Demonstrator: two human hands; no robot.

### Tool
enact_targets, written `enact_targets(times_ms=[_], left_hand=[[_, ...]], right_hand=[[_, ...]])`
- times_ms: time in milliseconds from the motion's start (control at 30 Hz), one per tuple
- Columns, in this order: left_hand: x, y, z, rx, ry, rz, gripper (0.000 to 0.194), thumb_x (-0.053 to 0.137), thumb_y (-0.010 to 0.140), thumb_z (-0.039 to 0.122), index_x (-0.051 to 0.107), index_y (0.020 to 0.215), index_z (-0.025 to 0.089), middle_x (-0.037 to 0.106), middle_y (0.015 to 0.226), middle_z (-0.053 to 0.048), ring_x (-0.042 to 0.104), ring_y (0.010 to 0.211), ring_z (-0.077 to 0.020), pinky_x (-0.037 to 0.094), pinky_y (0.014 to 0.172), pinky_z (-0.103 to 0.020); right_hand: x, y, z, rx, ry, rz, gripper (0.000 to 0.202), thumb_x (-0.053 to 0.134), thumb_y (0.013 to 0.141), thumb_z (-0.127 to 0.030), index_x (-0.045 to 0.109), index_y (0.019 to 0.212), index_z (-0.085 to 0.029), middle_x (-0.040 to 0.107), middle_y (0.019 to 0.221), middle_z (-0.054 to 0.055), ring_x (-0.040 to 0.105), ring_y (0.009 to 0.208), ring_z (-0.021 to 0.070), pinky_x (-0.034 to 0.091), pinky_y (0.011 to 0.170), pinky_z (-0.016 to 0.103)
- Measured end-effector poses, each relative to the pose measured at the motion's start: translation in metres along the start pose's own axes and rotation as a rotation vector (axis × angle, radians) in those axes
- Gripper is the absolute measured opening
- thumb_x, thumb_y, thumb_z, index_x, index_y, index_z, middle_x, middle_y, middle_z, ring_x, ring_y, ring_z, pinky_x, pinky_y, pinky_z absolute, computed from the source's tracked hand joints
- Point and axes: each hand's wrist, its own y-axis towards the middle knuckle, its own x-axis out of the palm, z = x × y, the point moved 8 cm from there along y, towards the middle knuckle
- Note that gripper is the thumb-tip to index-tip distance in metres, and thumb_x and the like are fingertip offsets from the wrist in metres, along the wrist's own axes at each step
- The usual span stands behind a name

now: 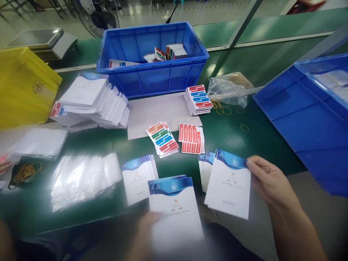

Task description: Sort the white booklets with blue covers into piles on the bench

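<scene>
My left hand [145, 233], smeared at the bottom of the view, is closed on the edge of a small stack of white booklets [176, 217] with blue wave-patterned tops. Between the thumb and fingers of my right hand [270, 185], a booklet [231, 185] of the same kind is pinched by its upper right corner. Behind it, more booklets [207, 166] show partly. Left of centre, a few booklets [138, 181] lie fanned on the green table [89, 217]. Beyond my hands are multicoloured sticker sheets [163, 139] and red-and-white sticker sheets [191, 139].
A blue bin [152, 78] with printed pieces stands behind, beside piled booklets [84, 90] and banded sticker sheets [199, 98]. Clear plastic bags [84, 177] lie left, near another person's hand [4, 167]. A yellow bin [24, 87] and second blue bin [307, 116] flank the table.
</scene>
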Motion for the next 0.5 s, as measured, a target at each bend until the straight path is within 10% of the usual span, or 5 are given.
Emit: enact_targets(times_ms=[167,367,500], left_hand=[[0.003,-0.003,0.002,0.038,0.045,-0.021,0.056,0.057,0.073,0.028,0.057,0.129,0.030,0.073,0.107,0.008,0.040,0.134,-0.0329,0.051,0.094,-0.043],[0.005,-0.003,-0.003,0.074,0.113,-0.048,0.060,0.069,0.068,0.028,0.059,0.127,0.026,0.076,0.099,0.003,0.051,0.124,-0.0362,0.047,0.098,-0.046],[-0.002,0.000,-0.009,0.072,0.118,-0.023,0.073,0.081,0.056,0.033,0.062,0.123,0.011,0.075,0.100,-0.012,0.062,0.107,-0.0404,0.051,0.091,-0.047]], right_hand=[[-0.005,0.010,0.000,-0.074,-0.440,0.165,0.041,0.060,0.082,-0.052,0.063,0.105,-0.019,0.065,0.104,0.013,0.063,0.092,0.0286,0.051,0.063,0.032],[0.108,-0.033,-0.048,-0.198,-0.097,-0.461,0.025,0.048,0.094,-0.038,0.065,0.101,-0.021,0.070,0.091,0.005,0.065,0.081,0.0187,0.053,0.073,0.029],[0.125,-0.047,-0.069,-0.274,-0.128,-0.432,0.015,0.054,0.092,-0.032,0.062,0.086,-0.021,0.062,0.074,0.001,0.057,0.068,0.0152,0.047,0.062,0.025]])
